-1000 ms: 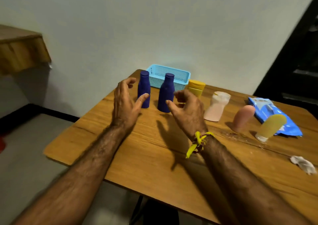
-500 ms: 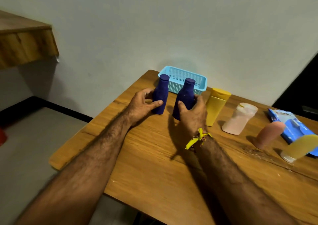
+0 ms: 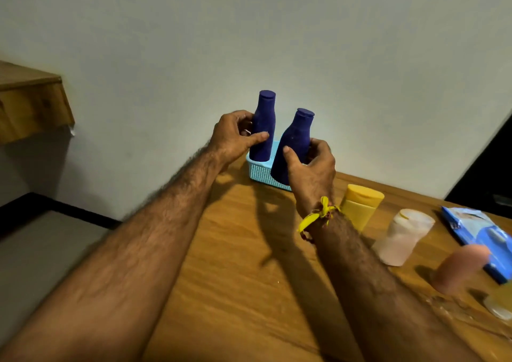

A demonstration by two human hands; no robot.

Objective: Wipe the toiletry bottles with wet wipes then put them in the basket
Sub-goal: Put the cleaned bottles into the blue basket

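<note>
Two dark blue bottles are lifted at the far end of the wooden table. My left hand [image 3: 234,137] grips the left blue bottle [image 3: 263,124], upright, its base down inside the light blue basket [image 3: 260,171]. My right hand [image 3: 310,167] grips the right blue bottle [image 3: 293,145], tilted, held in front of and over the basket's near rim. A yellow tube [image 3: 360,209], a pale pink bottle [image 3: 401,239], a peach bottle [image 3: 460,267] and a yellowish bottle [image 3: 498,303] stand in a row on the right. The blue wet wipes pack [image 3: 476,231] lies behind them.
The table [image 3: 235,292] stands against a pale wall, with the basket at its far edge. A wooden shelf [image 3: 30,104] juts from the wall at the left. Grey floor lies below the table's left edge. A dark opening sits at the right.
Both hands closed on the blue bottles, lifted them off the table and carried them back to the basket. The view shifted so the table now sits lower.
</note>
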